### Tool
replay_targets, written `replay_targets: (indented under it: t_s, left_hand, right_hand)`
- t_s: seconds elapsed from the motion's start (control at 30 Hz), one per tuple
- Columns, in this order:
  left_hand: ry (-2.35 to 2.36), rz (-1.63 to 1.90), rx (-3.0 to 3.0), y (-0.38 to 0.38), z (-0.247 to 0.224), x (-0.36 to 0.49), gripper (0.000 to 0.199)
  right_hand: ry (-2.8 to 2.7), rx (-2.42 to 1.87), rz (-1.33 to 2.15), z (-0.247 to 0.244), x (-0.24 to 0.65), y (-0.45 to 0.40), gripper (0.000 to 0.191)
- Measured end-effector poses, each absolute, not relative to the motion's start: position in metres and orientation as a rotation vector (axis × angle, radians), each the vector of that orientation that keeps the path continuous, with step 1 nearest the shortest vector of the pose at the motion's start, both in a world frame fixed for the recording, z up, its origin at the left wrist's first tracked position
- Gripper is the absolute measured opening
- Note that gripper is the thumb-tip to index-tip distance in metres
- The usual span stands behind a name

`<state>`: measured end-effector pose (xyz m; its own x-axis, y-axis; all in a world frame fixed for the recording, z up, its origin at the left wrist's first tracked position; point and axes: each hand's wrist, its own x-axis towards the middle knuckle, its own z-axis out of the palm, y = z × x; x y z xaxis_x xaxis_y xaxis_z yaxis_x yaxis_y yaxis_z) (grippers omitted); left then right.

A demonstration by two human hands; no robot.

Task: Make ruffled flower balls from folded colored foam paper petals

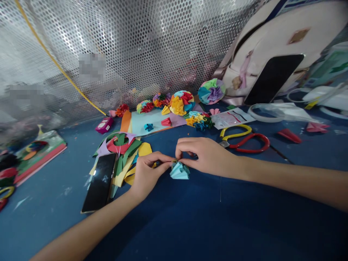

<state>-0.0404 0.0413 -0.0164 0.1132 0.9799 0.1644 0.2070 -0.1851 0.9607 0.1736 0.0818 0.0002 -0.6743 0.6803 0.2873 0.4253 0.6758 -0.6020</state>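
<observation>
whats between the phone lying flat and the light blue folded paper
Between the phone and the folded paper: paper scraps, then the left hand, in the head view.

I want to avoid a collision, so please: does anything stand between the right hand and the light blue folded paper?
Nothing visible does: the right hand and left hand pinch at the folded paper's top. The scissors lie beyond the right wrist.

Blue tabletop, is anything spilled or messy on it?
I can't see a spill. But the paper scraps lie in a jumbled heap, with a phone slanting across their edge, and pale smudges mark the tabletop on the left.
</observation>
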Motion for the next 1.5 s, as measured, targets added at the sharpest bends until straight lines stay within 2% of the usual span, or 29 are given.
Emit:
replay_targets:
  t_s: [0.33, 0.53, 0.67, 0.83, 0.97, 1.33, 1.5]
  left_hand:
    - [1.227, 1.084, 1.476, 0.041, -0.014, -0.035, 0.011]
    - [1.152, 1.013, 1.402, 0.043, -0.014, -0.037, 0.02]
    - [1.177, 1.034, 1.492, 0.043, -0.015, -0.037, 0.02]
    - [1.199, 1.065, 1.565, 0.041, -0.016, -0.035, 0.016]
    - [1.177, 1.063, 1.532, 0.039, -0.014, -0.034, 0.015]
    - [1.141, 1.067, 1.419, 0.037, -0.01, -0.034, 0.027]
    - [1.139, 1.059, 1.424, 0.037, -0.011, -0.034, 0.022]
  right_hand:
    - [-2.306, -0.867, 0.796, -0.002, 0.174, 0.081, 0.011]
    - [-2.263, -0.728, 0.64, -0.005, 0.175, 0.079, 0.011]
    - [-2.233, -0.649, 0.612, -0.007, 0.174, 0.077, 0.006]
    - [-2.249, -0.587, 0.557, -0.01, 0.175, 0.078, 0.013]
    - [-2.232, -0.588, 0.469, -0.012, 0.176, 0.078, 0.008]
    - [-2.204, -0.405, 0.176, -0.014, 0.178, 0.084, 0.011]
    - [-2.188, -0.38, 0.155, -0.016, 0.177, 0.085, 0.011]
